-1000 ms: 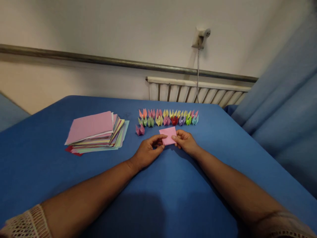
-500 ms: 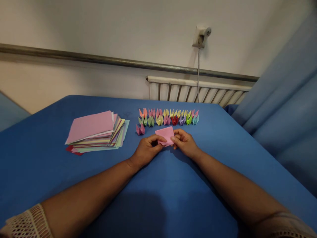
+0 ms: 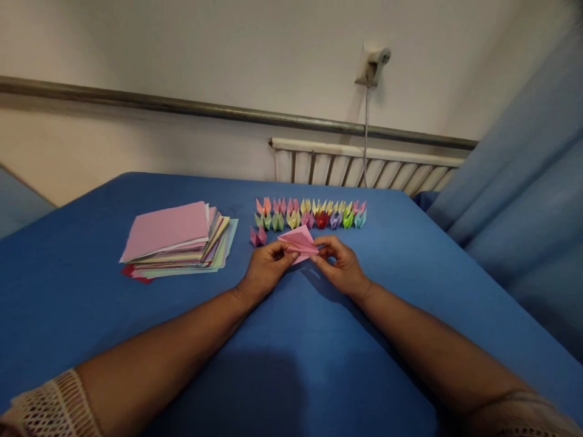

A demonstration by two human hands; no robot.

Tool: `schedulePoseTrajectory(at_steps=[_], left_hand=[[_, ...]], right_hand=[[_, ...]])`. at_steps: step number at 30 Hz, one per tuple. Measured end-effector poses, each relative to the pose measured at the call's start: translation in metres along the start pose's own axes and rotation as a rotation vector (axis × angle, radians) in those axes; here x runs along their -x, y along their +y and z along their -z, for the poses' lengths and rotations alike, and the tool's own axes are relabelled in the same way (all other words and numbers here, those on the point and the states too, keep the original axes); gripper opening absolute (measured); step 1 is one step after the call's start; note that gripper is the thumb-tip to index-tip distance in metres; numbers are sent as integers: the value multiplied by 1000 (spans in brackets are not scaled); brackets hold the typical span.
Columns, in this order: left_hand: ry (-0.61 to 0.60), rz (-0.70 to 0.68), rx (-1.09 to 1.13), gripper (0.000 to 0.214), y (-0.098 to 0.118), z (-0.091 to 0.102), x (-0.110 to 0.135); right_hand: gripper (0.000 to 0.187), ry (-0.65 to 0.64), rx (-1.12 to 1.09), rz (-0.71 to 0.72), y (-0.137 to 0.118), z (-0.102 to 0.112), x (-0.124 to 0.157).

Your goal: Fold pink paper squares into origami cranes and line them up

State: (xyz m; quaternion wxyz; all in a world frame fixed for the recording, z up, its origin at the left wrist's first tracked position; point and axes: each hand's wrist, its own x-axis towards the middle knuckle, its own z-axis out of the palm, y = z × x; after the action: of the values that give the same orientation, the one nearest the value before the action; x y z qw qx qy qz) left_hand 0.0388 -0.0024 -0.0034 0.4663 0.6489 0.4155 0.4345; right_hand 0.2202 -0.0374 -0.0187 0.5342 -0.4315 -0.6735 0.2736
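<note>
A folded sheet of pink paper (image 3: 298, 238) is held between my two hands, its layers partly spread apart. My left hand (image 3: 269, 266) pinches its left side between thumb and fingers. On the right side, my right hand (image 3: 339, 264) grips the paper's edge the same way. Just beyond the hands stand rows of small folded paper figures (image 3: 321, 220) in red, yellow, green, purple and blue. One pink folded figure (image 3: 258, 236) sits apart in front of them, close to my left hand's fingers.
A tall stack of coloured paper sheets (image 3: 166, 233) lies to the left, pink on top. Everything rests on a blue-covered table (image 3: 255, 376). Behind it are a wall with a metal rail (image 3: 191, 108), a radiator (image 3: 364, 158) and a plugged-in socket (image 3: 371, 65). A blue curtain (image 3: 523, 200) hangs at right.
The pink paper has gone from a flat folded square to a partly opened shape, with its layers fanned out. Both hands keep their hold and have shifted only slightly.
</note>
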Motion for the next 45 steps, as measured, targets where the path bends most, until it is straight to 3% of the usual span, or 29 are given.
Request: schedulePoseTrajectory(at_steps=[3, 8, 11, 14, 19, 29, 34, 38, 41, 45], left_hand=[[29, 20, 5, 24, 0, 0, -1], [39, 24, -11, 22, 1, 1, -2], [-38, -13, -25, 20, 1, 0, 0], [-64, -53, -21, 19, 0, -2, 1], [12, -11, 18, 21, 3, -1, 0], [121, 25, 123, 26, 3, -3, 0], [151, 32, 181, 25, 4, -4, 0], [166, 58, 276, 29, 5, -4, 0], [158, 77, 333, 38, 7, -3, 0], [108, 86, 321, 48, 11, -3, 2]], right_hand=[[28, 39, -29, -55, 1, 1, 0], [31, -80, 2, -80, 1, 0, 0], [18, -96, -4, -65, 2, -2, -1], [12, -47, -36, -89, 3, -5, -2], [13, 24, -122, -177, 6, -6, -2], [16, 93, -89, -192, -4, -9, -1], [16, 103, -179, -168, -2, -11, -1], [35, 143, -325, -212, -2, -14, -2], [45, 91, -421, -316, -3, -15, -4], [35, -20, -427, -434, -2, -14, -5]])
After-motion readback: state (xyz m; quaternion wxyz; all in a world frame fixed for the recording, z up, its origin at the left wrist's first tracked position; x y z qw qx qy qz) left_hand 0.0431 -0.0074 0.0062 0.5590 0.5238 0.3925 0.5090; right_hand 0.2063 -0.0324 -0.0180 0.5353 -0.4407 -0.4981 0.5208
